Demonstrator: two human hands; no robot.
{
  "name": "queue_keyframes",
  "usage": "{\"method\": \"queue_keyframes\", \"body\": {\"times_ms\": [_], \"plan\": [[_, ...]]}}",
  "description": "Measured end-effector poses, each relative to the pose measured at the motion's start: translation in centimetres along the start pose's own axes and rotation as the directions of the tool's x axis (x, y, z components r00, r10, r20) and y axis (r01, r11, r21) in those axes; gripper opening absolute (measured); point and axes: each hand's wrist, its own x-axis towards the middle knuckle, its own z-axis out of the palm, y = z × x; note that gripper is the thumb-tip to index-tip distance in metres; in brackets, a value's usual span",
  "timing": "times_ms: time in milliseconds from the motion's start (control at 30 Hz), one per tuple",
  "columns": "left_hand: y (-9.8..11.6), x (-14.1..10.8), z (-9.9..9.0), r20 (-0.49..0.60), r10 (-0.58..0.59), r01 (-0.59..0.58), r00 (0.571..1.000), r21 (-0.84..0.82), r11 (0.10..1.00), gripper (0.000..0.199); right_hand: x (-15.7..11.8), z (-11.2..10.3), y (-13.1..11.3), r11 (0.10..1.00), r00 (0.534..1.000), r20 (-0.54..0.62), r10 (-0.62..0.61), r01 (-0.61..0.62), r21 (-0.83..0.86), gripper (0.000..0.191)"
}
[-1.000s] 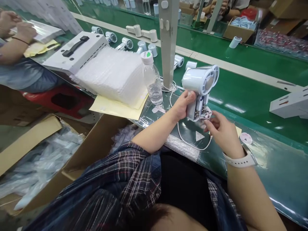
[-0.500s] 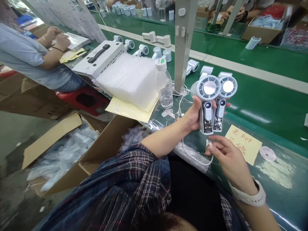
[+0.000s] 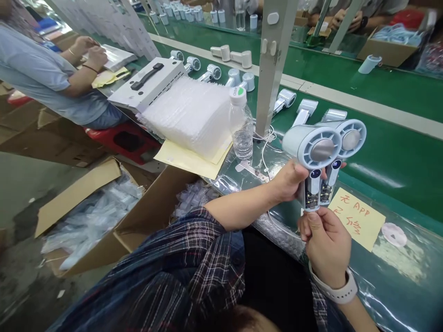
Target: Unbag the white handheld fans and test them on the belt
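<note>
My left hand (image 3: pixel 291 180) is closed round two light-blue handheld fans side by side, heads up. On the nearer fan (image 3: pixel 313 146) the open handle bares a circuit board, and its small display shows a faint mark I cannot read. The farther fan (image 3: pixel 352 138) shows 20 on its display. My right hand (image 3: pixel 327 240) pinches the white cable's plug against the bottom end of the nearer fan's handle; the fingers hide the plug. Under my left forearm runs part of the white cable (image 3: pixel 266 159). Beyond the fans, more handheld fans (image 3: pixel 306 109) lie on the green surface.
A water bottle (image 3: pixel 241 127) stands beside a stack of white foam sheets (image 3: pixel 188 115) and a white case (image 3: pixel 147 83). A handwritten yellow note (image 3: pixel 360 216) lies at right. Cardboard boxes (image 3: pixel 79 180) with bagged parts sit below left. A co-worker (image 3: pixel 51 74) sits at far left.
My right hand has brought the cable plug up to the nearer fan's bottom end. Both fans have moved right and tilted towards me. The nearer display no longer shows 20.
</note>
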Motion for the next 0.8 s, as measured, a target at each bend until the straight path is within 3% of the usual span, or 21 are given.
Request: {"method": "queue_keyframes", "body": {"times_ms": [133,233,300,400,500,700,800], "plan": [[0.3,0.1,0.1,0.007,0.055,-0.055,0.998,-0.049,0.997,0.091,0.5,-0.6,-0.1,0.989,0.998,0.052,-0.033,0.040,-0.145,0.035],[0.7,0.2,0.2,0.012,0.060,-0.058,0.998,-0.120,0.991,0.093,0.9,-1.6,-0.2,0.920,0.985,0.120,-0.121,0.157,-0.360,0.032],[1.1,0.1,0.2,0.016,0.049,-0.044,0.999,-0.216,0.975,0.092,1.0,-2.0,-0.2,0.884,0.973,0.142,-0.181,0.224,-0.410,0.032],[1.7,-0.1,0.3,0.042,0.030,-0.017,0.999,-0.276,0.961,0.090,0.8,-1.9,-0.3,0.907,0.979,0.062,-0.196,0.205,-0.367,0.031],[1.9,-0.4,0.4,0.080,0.035,-0.019,0.996,-0.194,0.981,0.094,0.5,-1.3,-0.4,0.959,0.992,-0.006,-0.130,0.124,-0.256,0.030],[0.4,-0.5,0.6,0.118,0.155,-0.144,0.981,-0.098,0.985,0.094,0.5,0.0,0.0,0.996,0.995,-0.086,-0.055,0.061,0.064,0.034],[0.2,-0.5,0.4,0.125,0.183,-0.171,0.975,-0.105,0.980,0.092,0.7,-0.4,0.2,0.997,0.995,-0.088,-0.051,0.046,-0.059,0.032]]}}
